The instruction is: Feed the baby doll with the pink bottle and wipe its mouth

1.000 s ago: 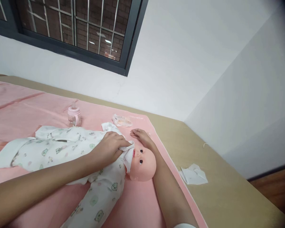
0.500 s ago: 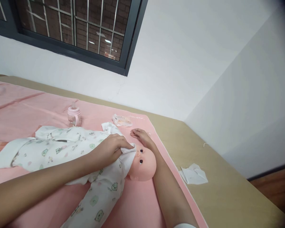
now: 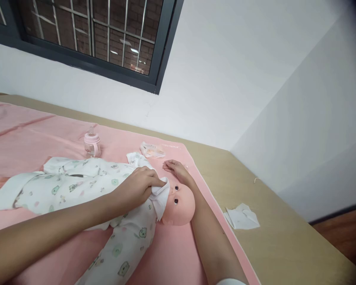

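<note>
"While the left hand (image 3: 139, 184) shows in the head view, what does it grip?"

"A white cloth (image 3: 162, 196), pinched between thumb and fingers, across the mouth of the baby doll (image 3: 99, 180), whose head (image 3: 182, 206) lies just beyond those fingertips."

"And the right hand (image 3: 176, 170)?"

"Loosely open, fingers extended, past the doll's head, its forearm (image 3: 212, 233) close beside the crown. Near its fingertips lies a clear plastic packet (image 3: 152, 151); out to the left of both hands, a baby bottle (image 3: 91, 145) stands upright."

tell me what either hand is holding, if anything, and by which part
The left hand pinches the white cloth by its upper edge, beside the doll's face. The right hand is open, with nothing visible in it.
</note>
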Tool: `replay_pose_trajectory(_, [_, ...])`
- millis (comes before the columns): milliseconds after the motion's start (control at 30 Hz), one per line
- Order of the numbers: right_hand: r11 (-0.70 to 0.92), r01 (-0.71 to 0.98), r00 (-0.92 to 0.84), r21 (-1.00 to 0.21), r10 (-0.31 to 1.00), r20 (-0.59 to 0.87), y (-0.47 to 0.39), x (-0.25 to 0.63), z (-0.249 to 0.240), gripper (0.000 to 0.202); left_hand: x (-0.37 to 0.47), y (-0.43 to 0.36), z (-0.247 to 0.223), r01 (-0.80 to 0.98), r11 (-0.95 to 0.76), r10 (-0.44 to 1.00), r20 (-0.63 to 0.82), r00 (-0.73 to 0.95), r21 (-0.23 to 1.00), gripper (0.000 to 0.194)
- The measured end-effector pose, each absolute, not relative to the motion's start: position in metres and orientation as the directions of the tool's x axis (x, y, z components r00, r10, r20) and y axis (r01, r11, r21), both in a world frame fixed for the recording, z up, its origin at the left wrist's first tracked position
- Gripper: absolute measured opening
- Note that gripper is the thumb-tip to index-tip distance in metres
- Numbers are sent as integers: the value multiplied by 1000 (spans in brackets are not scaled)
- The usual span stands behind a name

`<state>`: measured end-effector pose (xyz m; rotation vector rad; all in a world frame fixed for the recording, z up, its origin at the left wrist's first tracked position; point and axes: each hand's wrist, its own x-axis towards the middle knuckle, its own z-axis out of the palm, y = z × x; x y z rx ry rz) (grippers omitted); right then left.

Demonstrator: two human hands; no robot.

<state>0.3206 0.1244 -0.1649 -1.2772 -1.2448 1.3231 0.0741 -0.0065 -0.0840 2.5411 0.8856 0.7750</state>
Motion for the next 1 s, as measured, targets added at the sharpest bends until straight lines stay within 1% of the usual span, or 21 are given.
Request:
replay_pose_trajectory(100, [-92, 43, -84, -995, 992, -95, 126, 322, -166, 9, 71, -10, -74, 421, -717, 669, 376, 641, 556, 25])
replay_pose_trajectory(167, [-85, 43, -89, -995, 992, -88, 126, 323, -167, 9, 68, -14, -65, 388, -672, 686, 332, 647, 631, 18])
replay_pose_trajectory(233, [-83, 40, -90, -996, 992, -86, 127, 323, -168, 8, 65, -19, -56, 391, -621, 703, 263, 661, 679, 21])
replay_pose_trajectory(300, [-81, 36, -89, -996, 992, -84, 127, 323, -168, 7, 63, -22, -51, 431, -590, 715, 195, 671, 683, 24])
replay_pose_trajectory(400, [-78, 34, -89, -996, 993, -80, 130, 323, -170, 5, 63, -25, -51, 501, -599, 708, 121, 696, 625, 28])
replay_pose_trajectory(467, [-74, 36, -91, -997, 993, -77, 131, 324, -171, 4, 65, -25, -55, 532, -632, 703, 127, 700, 564, 30])
replay_pose_trajectory(567, [-65, 42, -95, -997, 993, -68, 131, 324, -172, 4, 69, -25, -63, 557, -676, 709, 219, 671, 483, 32])
replay_pose_trajectory(700, [-54, 47, -95, -997, 994, -58, 131, 324, -173, 4, 75, -24, -76, 578, -702, 709, 331, 623, 415, 38])
replay_pose_trajectory(767, [-51, 48, -93, -998, 994, -55, 131, 324, -173, 3, 77, -22, -81, 583, -720, 694, 376, 614, 376, 36])
replay_pose_trajectory(900, [-52, 49, -87, -997, 995, -56, 130, 323, -172, 3, 80, -21, -86, 609, -744, 661, 435, 611, 275, 29])
replay_pose_trajectory(1000, [-55, 52, -85, -997, 995, -59, 129, 322, -171, 5, 80, -21, -86, 625, -741, 660, 439, 609, 246, 27])
